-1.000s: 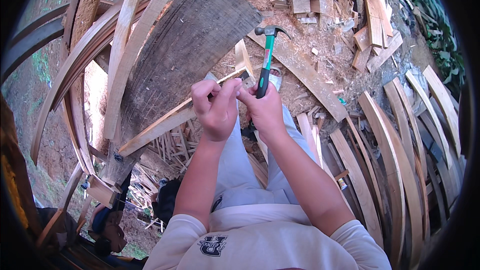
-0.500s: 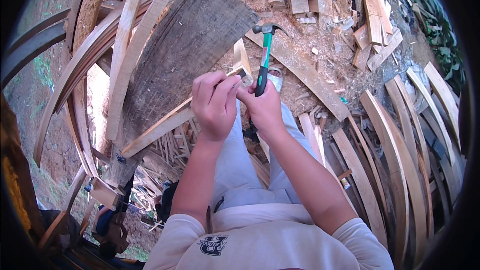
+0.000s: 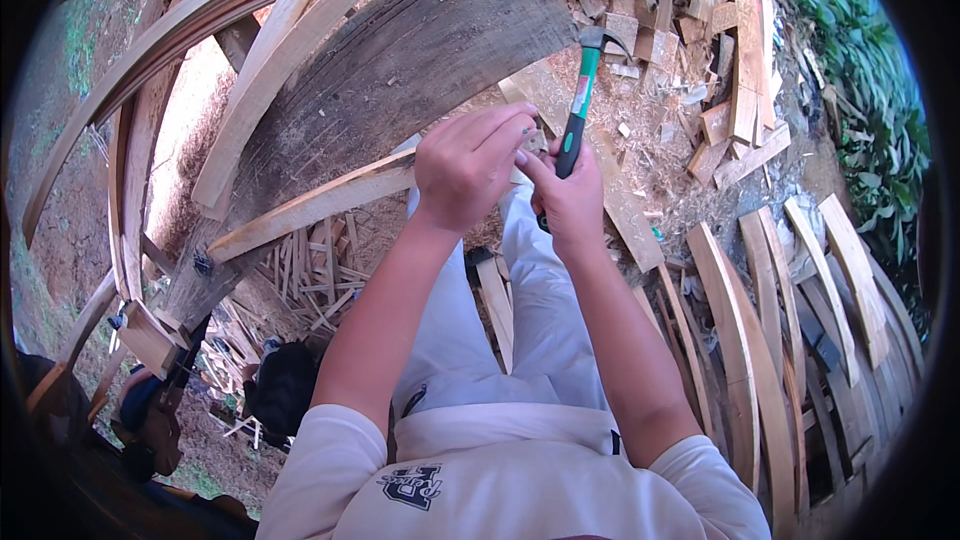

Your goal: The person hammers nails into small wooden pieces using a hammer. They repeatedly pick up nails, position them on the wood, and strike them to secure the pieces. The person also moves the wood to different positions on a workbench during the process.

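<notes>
A claw hammer (image 3: 582, 90) with a green and black handle stands head-up in my right hand (image 3: 572, 202), whose fingers are wrapped round the lower grip. Beside it, my left hand (image 3: 466, 168) is closed in a pinch, its fingertips close to my right thumb. Whatever sits between those fingertips is too small or hidden to make out. A long pale wood strip (image 3: 315, 205) runs from the lower left up behind my left wrist. Just past my fingers, a bit of light wood shows, partly covered by the hands.
A wide dark plank (image 3: 400, 60) slopes across the upper left, with curved pale boards (image 3: 262, 90) beside it. Offcuts (image 3: 745, 70) and sawdust cover the ground ahead. Several curved planks (image 3: 735, 340) lean at the right. Thin sticks (image 3: 315, 275) lie in a pile at left.
The view has shifted, and both hands with the hammer now appear farther right. My left hand has turned, its back more to the camera. The hammer tilts more to the right.
</notes>
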The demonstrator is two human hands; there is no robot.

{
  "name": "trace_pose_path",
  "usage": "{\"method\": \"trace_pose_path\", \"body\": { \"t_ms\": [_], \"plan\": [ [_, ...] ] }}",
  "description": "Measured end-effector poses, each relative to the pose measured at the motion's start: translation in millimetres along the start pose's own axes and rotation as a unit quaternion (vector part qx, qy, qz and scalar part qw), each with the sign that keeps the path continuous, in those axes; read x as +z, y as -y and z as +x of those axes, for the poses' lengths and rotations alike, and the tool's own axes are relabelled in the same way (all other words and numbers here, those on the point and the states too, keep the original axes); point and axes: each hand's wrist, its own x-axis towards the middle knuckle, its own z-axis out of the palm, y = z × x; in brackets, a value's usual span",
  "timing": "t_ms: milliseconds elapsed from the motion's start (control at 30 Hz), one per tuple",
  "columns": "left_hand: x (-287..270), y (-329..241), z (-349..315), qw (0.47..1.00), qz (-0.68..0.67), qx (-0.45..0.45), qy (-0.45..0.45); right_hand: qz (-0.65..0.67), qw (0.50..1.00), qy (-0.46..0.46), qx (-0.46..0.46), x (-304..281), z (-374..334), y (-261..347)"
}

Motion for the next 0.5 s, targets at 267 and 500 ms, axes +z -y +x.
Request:
{"method": "trace_pose_path", "body": {
  "t_ms": [267,500],
  "plan": [
    [2.1,0.3,4.1,0.999,0.005,-0.029,-0.039,-0.050,0.999,0.002,-0.002,-76.4,-68.1,35.1],
    [11.8,4.4,-6.1,0.999,0.008,-0.033,-0.020,-0.012,0.998,0.068,0.005,-79.8,-68.5,23.4]
  ]
}}
